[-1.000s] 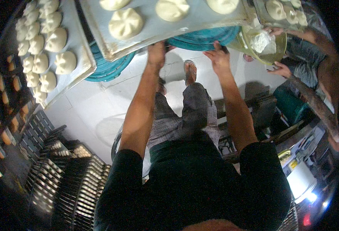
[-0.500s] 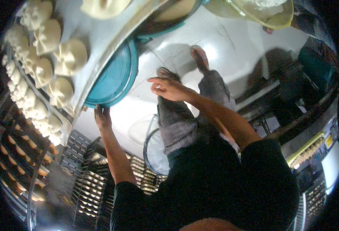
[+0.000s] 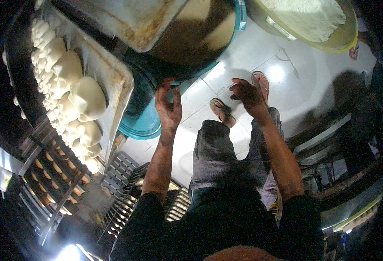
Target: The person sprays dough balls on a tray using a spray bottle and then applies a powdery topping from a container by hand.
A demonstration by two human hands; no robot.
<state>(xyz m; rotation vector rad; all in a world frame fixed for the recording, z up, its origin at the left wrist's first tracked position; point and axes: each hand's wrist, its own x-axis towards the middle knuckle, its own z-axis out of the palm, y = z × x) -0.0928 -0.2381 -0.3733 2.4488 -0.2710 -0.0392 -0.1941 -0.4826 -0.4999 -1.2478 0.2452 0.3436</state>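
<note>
My left hand (image 3: 169,106) is at the near rim of a big teal tub (image 3: 240,17) with tan and dark contents, fingers apart; whether the fingertips touch the rim is unclear. A round teal lid or tub (image 3: 146,126) sits just left of it, partly under a metal tray (image 3: 115,82) of shaped pale dough pieces (image 3: 87,98). My right hand (image 3: 248,95) hangs above the tiled floor, fingers apart and curved, holding nothing visible.
A yellow tub (image 3: 278,24) of white powder is at upper right, another person's foot (image 3: 354,52) beside it. An empty stained tray (image 3: 146,21) lies over the teal tub. Racks of baked pieces (image 3: 54,169) stand lower left, dark furniture (image 3: 339,156) on the right.
My view has swung. My left hand has moved from the round teal lid to the big tub's rim, and my right hand has shifted rightward. More of the big tub's inside now shows.
</note>
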